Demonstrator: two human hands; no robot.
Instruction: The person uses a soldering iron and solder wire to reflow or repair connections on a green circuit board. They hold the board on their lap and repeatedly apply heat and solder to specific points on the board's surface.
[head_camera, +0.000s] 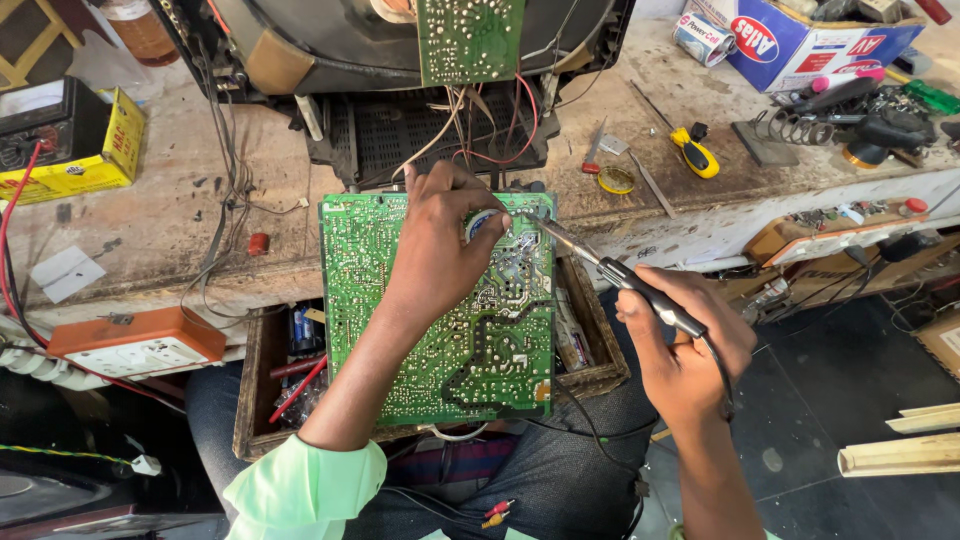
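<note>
A large green circuit board (400, 300) lies solder side up over an open wooden drawer (600, 345) at my lap. My left hand (440, 240) rests on the board's upper part and pinches a small blue and white spool (483, 222), seemingly solder wire. My right hand (685, 345) grips the black handle of a soldering iron (610, 272). Its metal tip reaches the board's top right area, right next to the spool.
A worn workbench (180, 200) carries an opened television chassis (400, 40) with wires, a yellow meter box (70, 140), a yellow-handled screwdriver (692, 152), a small round tin (616, 180), a blue cardboard box (800, 40) and an orange power strip (135, 345). Wooden strips (900, 455) lie on the dark floor.
</note>
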